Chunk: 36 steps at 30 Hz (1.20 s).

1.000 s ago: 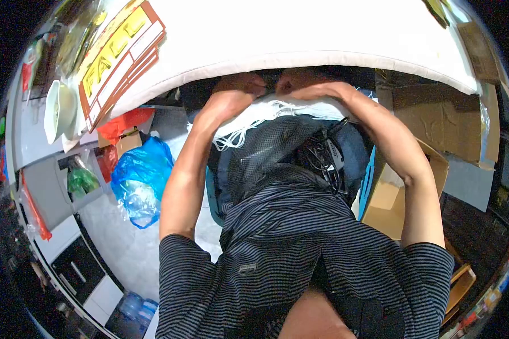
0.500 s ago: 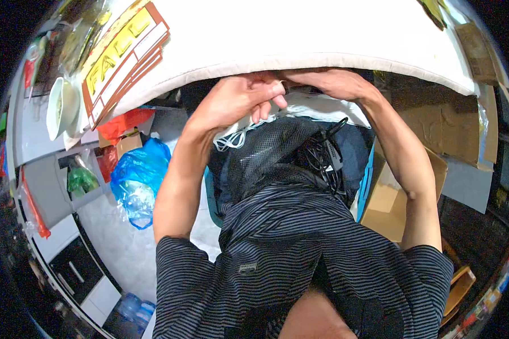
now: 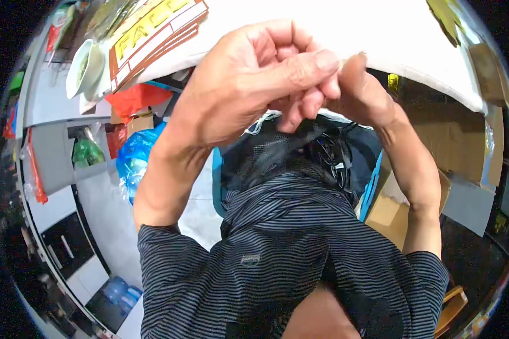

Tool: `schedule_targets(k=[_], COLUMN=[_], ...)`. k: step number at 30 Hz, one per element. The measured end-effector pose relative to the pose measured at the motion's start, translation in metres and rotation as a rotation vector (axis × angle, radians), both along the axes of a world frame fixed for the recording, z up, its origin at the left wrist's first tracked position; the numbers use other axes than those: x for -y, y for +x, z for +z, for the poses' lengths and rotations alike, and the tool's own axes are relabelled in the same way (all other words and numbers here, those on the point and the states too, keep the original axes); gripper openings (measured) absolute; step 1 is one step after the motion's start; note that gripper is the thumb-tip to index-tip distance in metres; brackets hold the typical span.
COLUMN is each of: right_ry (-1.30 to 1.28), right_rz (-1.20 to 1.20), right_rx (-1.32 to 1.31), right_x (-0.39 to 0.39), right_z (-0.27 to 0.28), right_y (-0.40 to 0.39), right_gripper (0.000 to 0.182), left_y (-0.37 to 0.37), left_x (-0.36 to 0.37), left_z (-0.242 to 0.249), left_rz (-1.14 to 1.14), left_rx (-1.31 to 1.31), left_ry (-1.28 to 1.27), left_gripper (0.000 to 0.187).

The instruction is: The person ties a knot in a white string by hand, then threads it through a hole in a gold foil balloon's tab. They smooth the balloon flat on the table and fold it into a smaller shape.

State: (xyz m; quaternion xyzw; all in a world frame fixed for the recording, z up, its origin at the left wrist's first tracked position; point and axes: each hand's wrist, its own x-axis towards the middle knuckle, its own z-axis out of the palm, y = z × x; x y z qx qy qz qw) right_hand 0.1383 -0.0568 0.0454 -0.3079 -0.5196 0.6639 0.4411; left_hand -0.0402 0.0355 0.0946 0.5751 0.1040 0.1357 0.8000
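Looks down on a white table [image 3: 396, 31], with a stack of FALL cards [image 3: 158, 42] and a bowl [image 3: 86, 70] at the left. Holds left hand [image 3: 237, 85] and right hand [image 3: 370, 96] raised over its near edge in view, fingers curled, tips close together; cannot tell of anything thin pinched between. Shows white cords [image 3: 260, 122] below, beside black mesh [image 3: 268, 150]. Has open floor [image 3: 104, 220] at left, a cardboard box [image 3: 391, 220] near the right forearm.
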Motion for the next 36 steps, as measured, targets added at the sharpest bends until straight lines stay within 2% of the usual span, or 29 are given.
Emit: schedule_targets(k=[1, 2, 3, 5, 6, 8, 9, 10, 12, 14, 15, 16, 17, 18, 19, 20, 22, 23, 24, 25, 26, 27, 28, 30, 31, 32, 34, 35, 36], right_ry=[0.022, 0.028, 0.030, 0.090, 0.090, 0.237, 0.279, 0.284, 0.263, 0.232, 0.222, 0.213, 0.373, 0.376, 0.367, 0.355, 0.420, 0.391, 0.359, 0.375, 0.430, 0.454, 0.480, 0.276, 0.353, 0.385, 0.357, 0.417, 0.419], right_rz=[0.002, -0.048, -0.095, -0.228, -0.256, -0.450, -0.467, -0.472, -0.518, -0.518, -0.485, -0.450, -0.434, -0.433, -0.510, -0.592, -0.746, -0.684, -0.627, -0.514, -0.319, -0.299, -0.274, -0.486, -0.623, -0.591, -0.451, -0.323, -0.223], right_rx=[0.139, 0.233, 0.327, 0.547, 0.547, 0.662, 0.702, 0.707, 0.599, 0.586, 0.636, 0.685, 0.709, 0.709, 0.743, 0.776, 0.869, 0.809, 0.751, 0.680, 0.741, 0.724, 0.705, 0.552, 0.581, 0.606, 0.641, 0.696, 0.701], right_x=[0.001, 0.004, 0.006, 0.010, 0.014, 0.021, 0.019, 0.017, 0.011, 0.012, 0.016, 0.021, 0.022, 0.024, 0.026, 0.029, 0.019, 0.013, 0.010, 0.009, 0.013, 0.015, 0.017, 0.024, 0.019, 0.012, 0.007, 0.007, 0.012], right_z=[0.015, 0.025, 0.035, 0.053, 0.064, 0.067, 0.068, 0.067, 0.053, 0.030, 0.029, 0.030, 0.029, 0.037, 0.051, 0.063, 0.074, 0.066, 0.053, 0.039, 0.038, 0.043, 0.051, 0.082, 0.083, 0.080, 0.059, 0.046, 0.045], right_y=[0.000, 0.004, 0.007, 0.019, 0.026, 0.042, 0.046, 0.046, 0.039, 0.026, 0.016, 0.007, 0.002, 0.003, 0.007, 0.011, 0.029, 0.031, 0.029, 0.019, 0.019, 0.015, 0.013, 0.020, 0.028, 0.040, 0.035, 0.027, 0.020], right_gripper=[0.084, 0.063, 0.042, 0.018, 0.019, 0.017, 0.015, 0.015, 0.015, 0.017, 0.017, 0.017, 0.020, 0.020, 0.021, 0.023, 0.023, 0.024, 0.025, 0.025, 0.028, 0.028, 0.029, 0.029, 0.027, 0.029, 0.030, 0.032, 0.033], left_y=[-0.003, -0.001, -0.002, -0.014, -0.014, -0.012, -0.011, -0.011, -0.012, -0.003, 0.004, 0.013, 0.014, 0.014, 0.014, 0.011, 0.007, 0.004, -0.004, 0.004, 0.012, 0.013, 0.016, 0.006, 0.005, 0.003, 0.001, 0.012, 0.018], left_x=[0.001, -0.007, -0.011, -0.023, -0.026, -0.029, -0.028, -0.027, -0.026, -0.017, -0.021, -0.021, -0.028, -0.033, -0.034, -0.036, -0.021, -0.014, -0.017, -0.012, -0.008, -0.021, -0.025, -0.027, -0.020, -0.013, 0.002, 0.002, -0.008], left_z=[0.014, 0.013, 0.029, 0.036, 0.029, 0.022, 0.032, 0.020, 0.023, 0.011, 0.011, 0.009, 0.006, 0.000, -0.009, -0.015, 0.008, 0.013, 0.021, 0.018, 0.015, 0.012, 0.010, 0.012, 0.015, 0.019, 0.020, 0.023, 0.020], left_rz=[0.033, 0.053, 0.109, 0.174, 0.174, -0.034, -0.214, -0.272, -0.273, 0.121, 0.240, 0.420, 0.479, 0.532, 0.523, 0.379, -0.067, -0.127, -0.149, 0.070, 0.295, 0.347, 0.447, 0.254, 0.068, -0.065, 0.062, 0.304, 0.411], left_rx=[-0.076, 0.018, -0.056, -0.144, -0.142, -0.269, -0.362, -0.291, -0.152, 0.086, 0.223, 0.255, 0.173, 0.084, 0.042, -0.031, -0.051, 0.010, -0.074, 0.087, 0.245, 0.229, 0.140, -0.234, -0.106, -0.006, 0.196, 0.244, 0.264], left_ry=[0.072, 0.187, 0.155, 0.374, 0.376, 0.627, 0.537, 0.491, 0.221, 0.181, 0.082, 0.222, 0.499, 0.777, 1.053, 1.175, 0.719, 0.484, 0.389, 0.379, 0.360, 0.603, 0.830, 0.986, 0.810, 0.614, 0.334, 0.409, 0.567], left_gripper=[0.020, 0.019, 0.027, 0.020, 0.020, 0.024, 0.025, 0.024, 0.026, 0.028, 0.033, 0.032, 0.030, 0.028, 0.024, 0.025, 0.026, 0.029, 0.034, 0.035, 0.037, 0.038, 0.036, 0.032, 0.033, 0.036, 0.039, 0.041, 0.040])
